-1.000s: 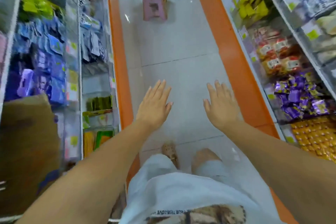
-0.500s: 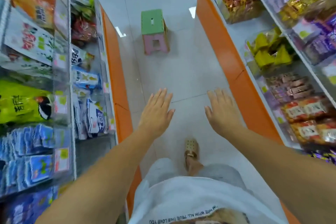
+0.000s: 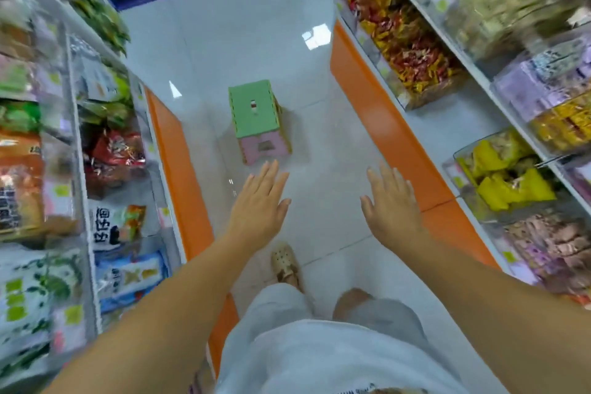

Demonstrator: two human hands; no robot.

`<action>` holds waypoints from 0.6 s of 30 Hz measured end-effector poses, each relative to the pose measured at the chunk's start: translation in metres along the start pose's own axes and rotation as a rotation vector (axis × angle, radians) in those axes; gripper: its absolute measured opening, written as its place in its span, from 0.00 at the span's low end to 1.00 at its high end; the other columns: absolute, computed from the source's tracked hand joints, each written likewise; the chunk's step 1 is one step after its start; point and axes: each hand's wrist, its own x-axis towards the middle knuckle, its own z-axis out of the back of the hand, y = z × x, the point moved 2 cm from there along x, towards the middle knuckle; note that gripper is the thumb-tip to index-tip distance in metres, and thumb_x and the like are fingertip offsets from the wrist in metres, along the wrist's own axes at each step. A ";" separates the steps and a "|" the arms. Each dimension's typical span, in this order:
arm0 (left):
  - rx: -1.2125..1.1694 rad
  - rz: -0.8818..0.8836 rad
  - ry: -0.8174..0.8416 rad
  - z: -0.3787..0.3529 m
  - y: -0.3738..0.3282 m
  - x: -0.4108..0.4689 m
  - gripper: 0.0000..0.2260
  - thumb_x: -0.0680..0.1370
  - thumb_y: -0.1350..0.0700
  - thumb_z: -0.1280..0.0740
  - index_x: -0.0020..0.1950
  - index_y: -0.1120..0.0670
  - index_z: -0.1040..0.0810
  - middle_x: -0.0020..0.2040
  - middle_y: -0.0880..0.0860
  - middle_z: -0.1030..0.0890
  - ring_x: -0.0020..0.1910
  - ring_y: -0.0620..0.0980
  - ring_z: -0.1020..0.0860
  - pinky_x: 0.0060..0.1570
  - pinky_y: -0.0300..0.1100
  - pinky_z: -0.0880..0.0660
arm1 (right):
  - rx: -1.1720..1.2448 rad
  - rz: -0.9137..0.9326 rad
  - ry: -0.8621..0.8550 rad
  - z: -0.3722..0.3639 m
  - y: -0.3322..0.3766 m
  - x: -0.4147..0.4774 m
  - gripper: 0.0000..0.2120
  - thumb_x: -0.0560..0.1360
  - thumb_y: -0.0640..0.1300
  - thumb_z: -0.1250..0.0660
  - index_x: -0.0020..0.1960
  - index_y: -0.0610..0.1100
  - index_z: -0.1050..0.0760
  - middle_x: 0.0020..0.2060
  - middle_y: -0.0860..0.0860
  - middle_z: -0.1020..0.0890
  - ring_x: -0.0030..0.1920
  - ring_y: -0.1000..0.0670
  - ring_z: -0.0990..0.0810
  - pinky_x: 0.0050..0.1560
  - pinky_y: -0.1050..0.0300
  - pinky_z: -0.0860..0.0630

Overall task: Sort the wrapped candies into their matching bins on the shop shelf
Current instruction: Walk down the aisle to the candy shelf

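Note:
My left hand [image 3: 259, 201] and my right hand [image 3: 391, 203] are stretched out flat over the aisle floor, fingers apart, both empty. The shop shelf on the right holds clear bins of wrapped candies: a bin of red and yellow candies [image 3: 406, 41], a bin of yellow packets [image 3: 505, 176], and a bin of pinkish-brown candies [image 3: 556, 246] nearer to me. Higher bins hold purple and gold candies [image 3: 563, 105]. Neither hand touches a bin or a candy.
A small stool [image 3: 256, 118] with a green top and pink sides stands in the middle of the aisle just ahead of my hands. The left shelf [image 3: 80, 144] is packed with snack bags. Orange shelf bases [image 3: 377, 99] border the white tiled floor. My sandalled foot [image 3: 284, 265] is forward.
I have moved forward along the aisle: the stool is closer and different bins have come into view on both sides. My hands stay flat and empty in the same pose.

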 end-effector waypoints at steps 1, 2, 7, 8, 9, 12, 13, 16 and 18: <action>0.013 -0.019 0.001 0.007 0.010 0.017 0.30 0.79 0.42 0.59 0.78 0.54 0.48 0.79 0.53 0.53 0.78 0.51 0.56 0.73 0.44 0.63 | 0.013 -0.021 -0.002 0.004 0.005 0.013 0.27 0.81 0.51 0.47 0.78 0.46 0.49 0.77 0.45 0.48 0.77 0.43 0.52 0.75 0.44 0.52; 0.035 -0.046 0.002 0.015 0.018 0.032 0.31 0.79 0.41 0.60 0.79 0.53 0.48 0.79 0.53 0.53 0.78 0.51 0.56 0.73 0.45 0.62 | 0.014 -0.036 -0.003 0.009 0.009 0.024 0.27 0.81 0.50 0.47 0.78 0.46 0.49 0.77 0.45 0.47 0.77 0.43 0.52 0.76 0.44 0.52; 0.077 -0.144 0.029 0.062 0.052 0.142 0.26 0.83 0.47 0.49 0.79 0.53 0.48 0.79 0.52 0.52 0.78 0.51 0.56 0.76 0.48 0.57 | 0.063 -0.147 -0.045 0.040 0.022 0.104 0.27 0.82 0.51 0.49 0.78 0.46 0.50 0.77 0.45 0.48 0.77 0.44 0.52 0.76 0.45 0.51; 0.077 -0.164 0.025 0.070 0.055 0.164 0.26 0.83 0.47 0.48 0.79 0.53 0.48 0.79 0.52 0.52 0.78 0.51 0.55 0.76 0.48 0.58 | 0.060 -0.163 -0.052 0.046 0.020 0.123 0.27 0.82 0.51 0.49 0.78 0.46 0.50 0.77 0.45 0.48 0.77 0.44 0.52 0.76 0.45 0.51; 0.077 -0.181 0.032 0.077 0.056 0.186 0.26 0.83 0.48 0.48 0.79 0.53 0.49 0.79 0.52 0.52 0.78 0.51 0.56 0.75 0.47 0.58 | 0.059 -0.181 -0.056 0.051 0.018 0.141 0.27 0.82 0.52 0.48 0.78 0.46 0.50 0.77 0.45 0.48 0.77 0.44 0.51 0.76 0.44 0.50; 0.112 -0.224 0.059 0.084 0.061 0.260 0.27 0.83 0.48 0.48 0.79 0.52 0.53 0.79 0.52 0.56 0.78 0.50 0.59 0.75 0.45 0.62 | 0.053 -0.222 -0.066 0.061 0.006 0.198 0.27 0.82 0.52 0.48 0.78 0.45 0.49 0.77 0.44 0.46 0.77 0.43 0.50 0.75 0.43 0.48; 0.129 -0.238 0.062 0.086 0.061 0.274 0.27 0.83 0.48 0.49 0.79 0.52 0.54 0.79 0.52 0.56 0.78 0.50 0.59 0.74 0.45 0.64 | 0.043 -0.220 -0.061 0.063 0.005 0.207 0.28 0.82 0.52 0.48 0.78 0.45 0.50 0.77 0.44 0.47 0.77 0.43 0.50 0.75 0.44 0.48; 0.145 -0.275 0.089 0.094 0.058 0.338 0.29 0.79 0.42 0.61 0.79 0.52 0.53 0.79 0.52 0.55 0.78 0.51 0.58 0.75 0.45 0.62 | 0.081 -0.253 -0.036 0.070 -0.012 0.262 0.28 0.82 0.53 0.49 0.78 0.47 0.52 0.78 0.46 0.50 0.77 0.44 0.53 0.76 0.45 0.51; 0.168 -0.306 0.106 0.105 0.052 0.376 0.32 0.76 0.42 0.65 0.79 0.52 0.53 0.79 0.53 0.55 0.78 0.51 0.58 0.76 0.47 0.60 | 0.083 -0.263 -0.015 0.082 -0.020 0.297 0.28 0.82 0.54 0.50 0.78 0.48 0.52 0.78 0.46 0.51 0.77 0.45 0.54 0.76 0.45 0.53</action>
